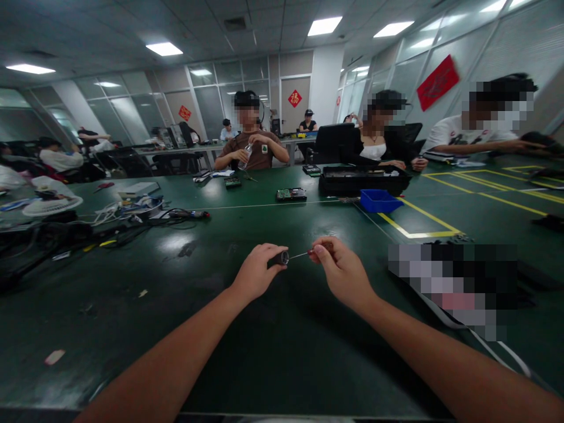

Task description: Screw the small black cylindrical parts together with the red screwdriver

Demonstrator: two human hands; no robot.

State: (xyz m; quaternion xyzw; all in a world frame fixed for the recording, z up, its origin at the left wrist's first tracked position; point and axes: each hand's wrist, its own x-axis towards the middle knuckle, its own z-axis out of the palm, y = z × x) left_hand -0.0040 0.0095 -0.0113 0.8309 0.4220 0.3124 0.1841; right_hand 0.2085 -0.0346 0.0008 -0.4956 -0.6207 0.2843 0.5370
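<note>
One blue tray (381, 201); just behind it, one long black case (343, 183). Left of the tray: three circuit-board pieces (291, 194) and, farther out, one pale box (140, 190). Left of the tray and nearer the camera: one left hand (255, 270), one right hand (346, 273), one dark cylinder (278, 259) and one thin metal shaft (299, 255). Beyond the tray: three nearer people (268, 144), several more too small to count surely, and one clear bottle (247, 156). Well above the tray: at least three red wall hangings (295, 98) and at least four lit ceiling panels (325, 26)
</note>
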